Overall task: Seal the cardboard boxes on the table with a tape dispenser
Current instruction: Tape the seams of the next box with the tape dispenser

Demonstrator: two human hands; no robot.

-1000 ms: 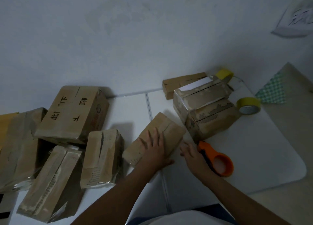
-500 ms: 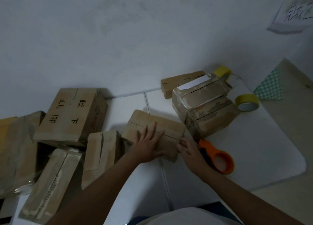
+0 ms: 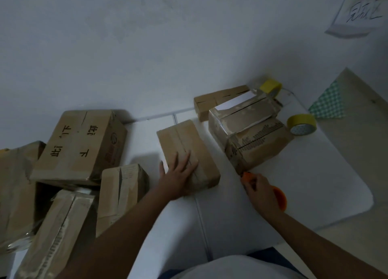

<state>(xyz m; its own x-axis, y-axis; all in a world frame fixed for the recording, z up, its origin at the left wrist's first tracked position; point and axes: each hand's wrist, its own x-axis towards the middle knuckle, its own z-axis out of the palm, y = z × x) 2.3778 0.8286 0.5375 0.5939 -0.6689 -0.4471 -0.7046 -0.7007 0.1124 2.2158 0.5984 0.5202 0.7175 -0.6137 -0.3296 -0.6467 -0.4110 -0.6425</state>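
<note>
A small brown cardboard box (image 3: 184, 144) lies on the white table (image 3: 315, 184) at the centre, its top seam running away from me. My left hand (image 3: 178, 178) rests flat on its near end with fingers spread. To the right, my right hand (image 3: 259, 191) grips the orange tape dispenser (image 3: 280, 198), which lies on the table just in front of a stack of two boxes (image 3: 252, 136). My fingers hide most of the dispenser.
Several cardboard boxes are piled at the left, the largest (image 3: 81, 144) with printed characters. A flat box (image 3: 218, 100) lies against the wall. Two yellow tape rolls (image 3: 302, 124) (image 3: 270, 87) sit at the right rear. A checked cloth (image 3: 326, 102) lies beyond the table's right edge.
My left hand has turned the central box so its seam points away from me. My right hand has left the box and closed round the orange tape dispenser.
</note>
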